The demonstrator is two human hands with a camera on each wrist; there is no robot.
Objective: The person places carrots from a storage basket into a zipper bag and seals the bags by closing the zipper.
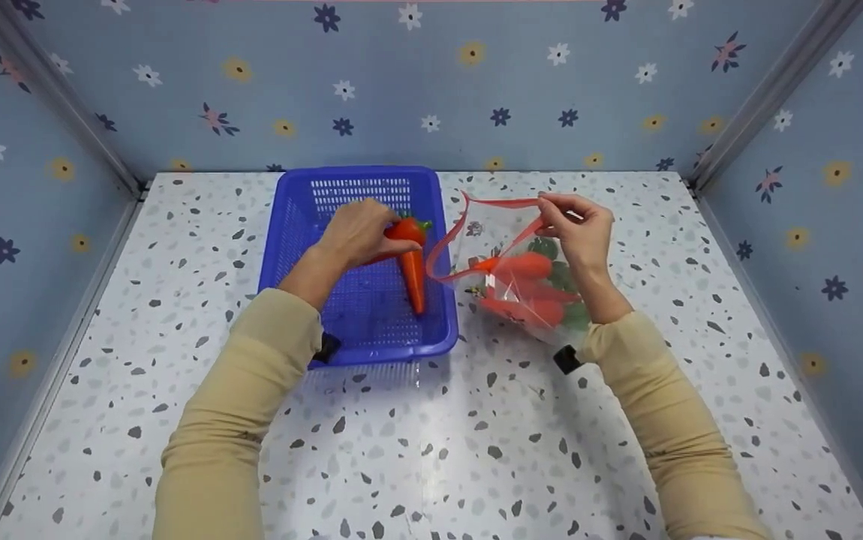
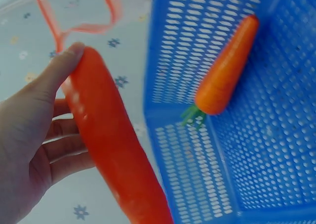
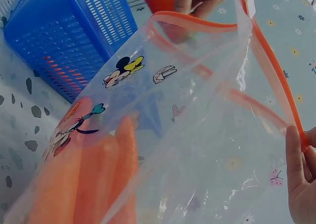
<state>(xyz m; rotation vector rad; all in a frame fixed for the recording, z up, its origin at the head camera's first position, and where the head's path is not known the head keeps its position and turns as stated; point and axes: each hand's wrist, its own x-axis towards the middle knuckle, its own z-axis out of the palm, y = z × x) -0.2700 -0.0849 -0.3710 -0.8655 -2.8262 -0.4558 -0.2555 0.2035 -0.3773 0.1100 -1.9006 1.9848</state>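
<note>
My left hand [image 1: 360, 232] grips a long red chili pepper [image 2: 108, 130] with a green stem, over the right side of the blue basket [image 1: 356, 354]. A single orange carrot [image 2: 227, 70] with a short green top lies inside that basket. To the right, my right hand [image 1: 580, 225] pinches the red rim of a clear zip bag [image 3: 197, 150], spreading its mouth toward the basket. Through the plastic show several carrots [image 1: 525, 265] and some green tops. Cartoon figures are printed on the bag.
A white speckled table [image 1: 431, 450] carries the basket and the bag, side by side near its back edge. Flower-patterned blue panels [image 1: 431, 90] rise at the back and both sides.
</note>
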